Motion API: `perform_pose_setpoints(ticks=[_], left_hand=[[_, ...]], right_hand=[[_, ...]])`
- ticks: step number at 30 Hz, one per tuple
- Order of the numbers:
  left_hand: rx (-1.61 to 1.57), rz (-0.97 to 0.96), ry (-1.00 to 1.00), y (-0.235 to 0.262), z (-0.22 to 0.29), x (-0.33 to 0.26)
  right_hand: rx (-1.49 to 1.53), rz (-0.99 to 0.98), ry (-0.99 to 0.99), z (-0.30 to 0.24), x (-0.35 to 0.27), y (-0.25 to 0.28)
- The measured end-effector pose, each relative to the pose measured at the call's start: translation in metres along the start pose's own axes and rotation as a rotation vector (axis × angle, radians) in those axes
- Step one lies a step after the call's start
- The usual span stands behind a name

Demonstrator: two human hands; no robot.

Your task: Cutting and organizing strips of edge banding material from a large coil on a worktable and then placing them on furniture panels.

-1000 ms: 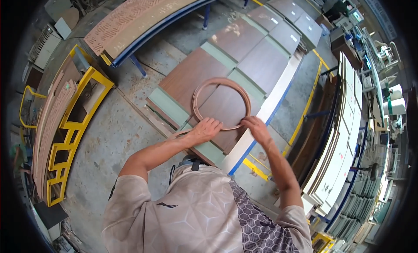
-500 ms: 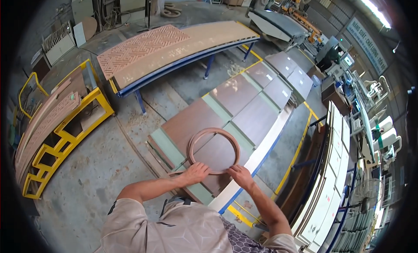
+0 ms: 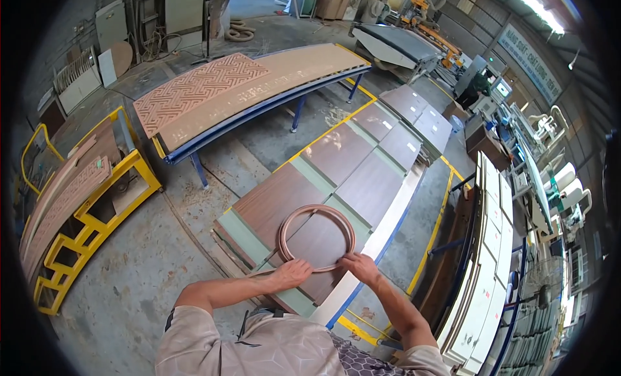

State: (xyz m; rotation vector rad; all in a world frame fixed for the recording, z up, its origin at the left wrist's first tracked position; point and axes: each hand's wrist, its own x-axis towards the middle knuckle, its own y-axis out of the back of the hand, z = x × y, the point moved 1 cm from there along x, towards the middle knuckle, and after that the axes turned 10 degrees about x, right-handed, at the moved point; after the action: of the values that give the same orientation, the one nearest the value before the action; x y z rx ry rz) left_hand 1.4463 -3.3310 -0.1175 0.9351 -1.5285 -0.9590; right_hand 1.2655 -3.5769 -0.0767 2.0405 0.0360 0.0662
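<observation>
A coil of thin brown edge banding [image 3: 283,238] is in front of me, above a stack of brown panels [image 3: 265,198]. My left hand [image 3: 292,274] is closed on the coil's near left side, and a loose length of the strip runs out to the left past its wrist. On the near right side, my right hand [image 3: 360,267] pinches the same coil with bent fingers. Through the ring the dark panel surface shows. Whether the coil's far side touches the panels I cannot tell.
Pale green strips [image 3: 242,240] show between the panels. To the left stands a yellow frame [image 3: 139,169] bearing carved boards. A blue-legged table [image 3: 272,72] holds a patterned panel beyond. White panels [image 3: 488,246] are stacked at right; a person [image 3: 477,85] stands far right.
The view has tilted slightly, so the panels, coil and hands sit lower in the picture. Both hands keep their hold on the coil, with little movement against the panels.
</observation>
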Motion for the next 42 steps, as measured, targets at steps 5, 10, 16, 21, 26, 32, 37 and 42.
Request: perform_pose_setpoints(ticks=[5, 10, 16, 21, 26, 32, 37, 42], left_hand=[[0.184, 0.075, -0.129, 0.016, 0.017, 0.001], [0.237, 0.061, -0.132, 0.01, 0.027, -0.005], [0.004, -0.053, -0.162, 0.007, 0.011, 0.015], [-0.688, -0.058, 0.054, 0.009, -0.018, 0.012], [-0.746, -0.146, -0.002, 0.002, -0.012, 0.01], [-0.757, -0.057, 0.068, 0.0, 0.0, 0.004], [-0.664, -0.222, 0.066, 0.0, -0.001, 0.009], [-0.609, -0.029, 0.039, -0.006, -0.001, -0.001]], right_hand=[[-0.054, 0.066, 0.035, -0.101, 0.023, -0.027], [0.124, -0.017, -0.017, -0.069, 0.013, -0.038], [-0.05, -0.132, -0.127, -0.042, 0.024, -0.039], [0.383, -0.017, -0.158, -0.08, 0.029, 0.0], [0.474, -0.001, -0.431, -0.097, 0.057, 0.022], [0.472, 0.181, -0.612, -0.129, 0.139, -0.016], [0.382, 0.301, -0.572, -0.108, 0.161, -0.041], [0.313, 0.246, -0.487, -0.074, 0.13, -0.029]])
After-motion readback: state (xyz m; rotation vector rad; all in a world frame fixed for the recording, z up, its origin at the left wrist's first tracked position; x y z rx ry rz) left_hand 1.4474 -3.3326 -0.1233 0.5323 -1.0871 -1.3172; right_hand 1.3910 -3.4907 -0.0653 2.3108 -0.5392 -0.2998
